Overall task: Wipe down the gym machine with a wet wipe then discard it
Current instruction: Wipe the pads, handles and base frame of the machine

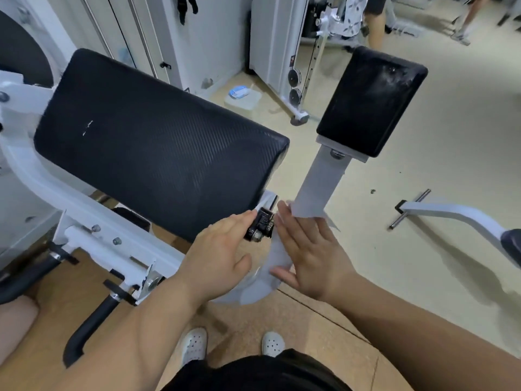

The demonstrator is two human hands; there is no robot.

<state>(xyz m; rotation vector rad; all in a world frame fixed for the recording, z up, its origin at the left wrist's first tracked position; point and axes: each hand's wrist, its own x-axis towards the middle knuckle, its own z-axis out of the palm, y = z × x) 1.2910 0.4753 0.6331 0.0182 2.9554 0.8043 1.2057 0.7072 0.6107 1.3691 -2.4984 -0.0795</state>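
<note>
- We see a person standing over a white-framed gym machine [93, 244], both bare hands meeting near the centre of the frame, just below the tip of the large black pad [158, 145].
- The left hand [220, 258] lies flat with fingers spread fairly wide, its fingertips touching a small black clamp fitting [260, 225] on the frame; it holds nothing that we can make out.
- The right hand [307, 255] is opened flat, palm pressed down on the curved white arm [273, 266] of the machine, just right of the clamp.
- A thin white sheet edge, which looks like the wet wipe [329, 222], pokes out from under the right fingers; most of it is hidden by the hand, and it blends with the white metal, so we cannot trace its outline.
- A grey flat post [321, 184] rises from beside the right fingertips to a smaller black pad [372, 100] in the upper right, whose surface shows pale streaks.
- On the beige floor [423, 221] at upper centre, well apart from the hands, sits a pale container with a blue-and-white pack [239, 93] on top.
- Black handles [87, 328] jut out at lower left; white perforated shoes [194, 345] show at the bottom centre on a cork-coloured mat [310, 320].
</note>
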